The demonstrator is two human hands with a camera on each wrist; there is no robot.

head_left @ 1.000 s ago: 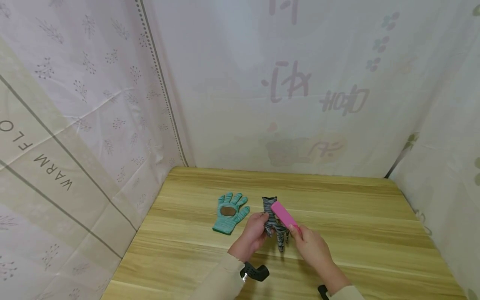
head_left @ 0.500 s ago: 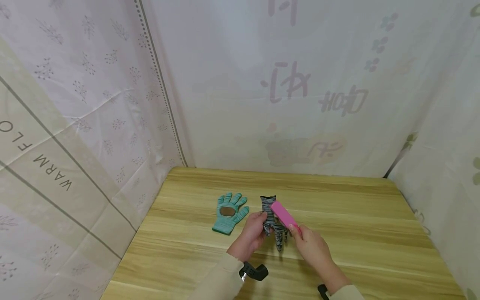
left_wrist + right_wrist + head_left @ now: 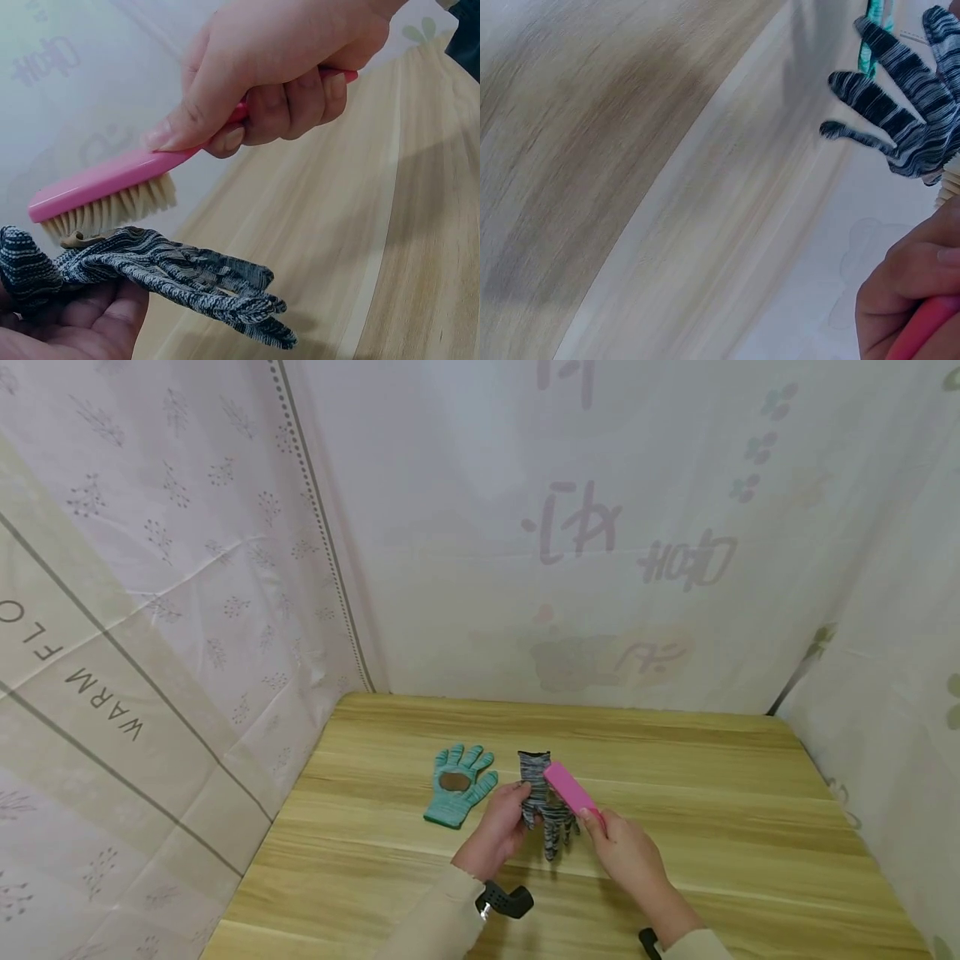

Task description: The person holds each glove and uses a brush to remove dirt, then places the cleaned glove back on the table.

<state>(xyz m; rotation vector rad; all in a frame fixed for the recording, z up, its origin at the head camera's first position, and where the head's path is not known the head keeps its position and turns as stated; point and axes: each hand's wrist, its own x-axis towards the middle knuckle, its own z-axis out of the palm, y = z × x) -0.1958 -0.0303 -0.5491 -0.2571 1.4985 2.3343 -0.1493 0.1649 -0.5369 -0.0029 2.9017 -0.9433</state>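
Observation:
My left hand [image 3: 504, 823] holds up a black-and-grey striped knit glove [image 3: 534, 770], its cuff pointing away and its fingers hanging toward me. In the left wrist view the palm lies under the glove [image 3: 172, 270]. A pink brush [image 3: 572, 788] is in my right hand [image 3: 628, 852], which grips the handle with the thumb along its back. Pale bristles [image 3: 112, 210] face down right at the glove, over a brownish patch [image 3: 81, 240]. The right wrist view catches the glove's fingers [image 3: 885, 112] and part of the right hand [image 3: 907, 277] around the handle.
A teal striped glove [image 3: 450, 806] with a brown patch on it lies flat on the wooden table [image 3: 690, 777], left of the hands. Printed curtains [image 3: 465, 568] hang behind the table and along both sides.
The striped glove has shifted slightly left with my left hand, and its fingers look more spread. The brush stays at nearly the same spot over it. The teal glove has not moved.

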